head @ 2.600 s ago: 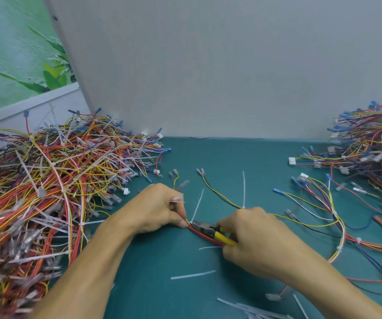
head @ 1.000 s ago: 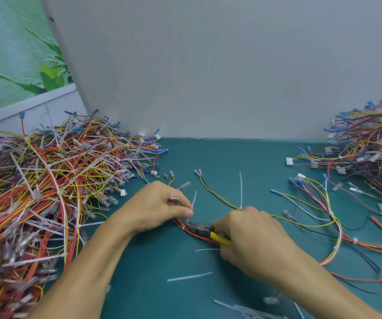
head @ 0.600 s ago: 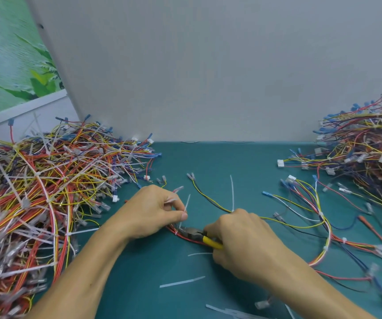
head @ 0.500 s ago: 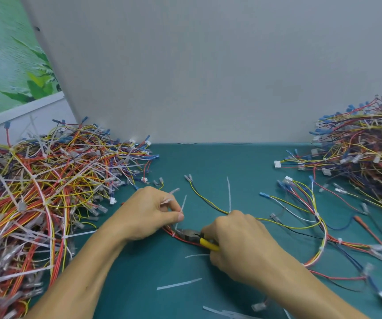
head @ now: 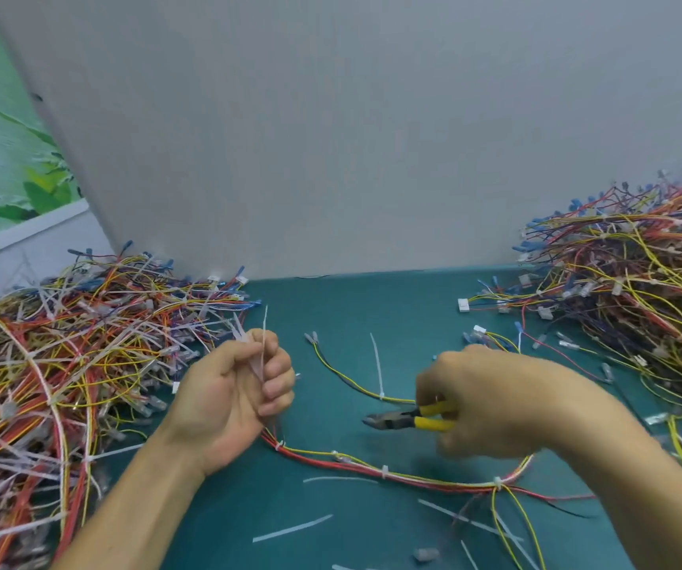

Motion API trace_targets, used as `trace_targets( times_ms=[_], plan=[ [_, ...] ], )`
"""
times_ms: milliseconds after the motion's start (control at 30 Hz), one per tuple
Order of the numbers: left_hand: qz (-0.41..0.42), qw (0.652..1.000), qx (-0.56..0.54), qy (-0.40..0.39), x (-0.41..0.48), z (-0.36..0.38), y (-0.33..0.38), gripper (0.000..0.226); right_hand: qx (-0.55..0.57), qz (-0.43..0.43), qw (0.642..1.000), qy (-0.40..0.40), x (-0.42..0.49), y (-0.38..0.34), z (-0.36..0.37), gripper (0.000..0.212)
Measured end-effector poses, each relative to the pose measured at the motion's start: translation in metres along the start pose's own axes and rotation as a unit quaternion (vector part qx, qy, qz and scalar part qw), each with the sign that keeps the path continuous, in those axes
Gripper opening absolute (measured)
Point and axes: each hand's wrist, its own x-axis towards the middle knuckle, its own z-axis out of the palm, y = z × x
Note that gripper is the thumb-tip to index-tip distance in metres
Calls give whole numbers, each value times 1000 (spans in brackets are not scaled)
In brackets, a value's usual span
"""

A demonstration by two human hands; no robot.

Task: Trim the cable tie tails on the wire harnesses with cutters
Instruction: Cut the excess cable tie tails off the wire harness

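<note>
Cutters [head: 407,420] well apart from left hand [head: 230,390]

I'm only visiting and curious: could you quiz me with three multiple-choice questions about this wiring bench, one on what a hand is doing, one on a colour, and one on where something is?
1. The left hand is: A lying flat; B gripping white tie tails; C holding a screwdriver.
2. The cutters' handles are: A blue; B black; C yellow.
3. The cutters are: A in the right hand; B in the left hand; C on a shelf.

Answers: B, its fingers curl round the white strips; C, yellow shows where the handles leave the right hand; A, that hand wraps the handles.
</note>
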Motion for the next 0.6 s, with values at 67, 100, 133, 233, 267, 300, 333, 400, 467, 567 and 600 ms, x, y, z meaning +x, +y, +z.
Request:
trace_targets(
  times_ms=[67,100,133,233,267,300,333,400,467,567,600],
  plan=[
    [-2,1000,-6,-19,0,5,-4,8,-17,39,999,-8,-2,18,-4,20],
    [-11,1000,-3,-27,2,7,-6,15,-27,54,998,-2,-1,25,-4,19],
    [-22,999,9,-28,5,11,-8,22,-36,64,997,11,0,30,-3,19],
    [-29,987,153,35,19,25,-18,18,-40,77,995,52,9,40,5,21],
    [-17,972,225,60,25,29,-22,17,-35,75,995,61,12,41,8,22],
    [4,953,295,74,31,32,-26,15,-29,72,995,69,15,41,11,24],
    [26,929,361,78,36,33,-29,15,-21,66,995,76,18,41,14,24],
    [68,875,474,68,46,32,-35,16,-5,55,995,87,23,39,19,25],
    [94,830,548,52,53,31,-41,18,5,50,995,88,26,38,21,26],
    [96,838,536,38,59,30,-53,19,6,42,996,85,29,37,22,29],
    [96,845,525,38,60,28,-57,16,4,42,996,82,30,37,23,28]
  ],
)
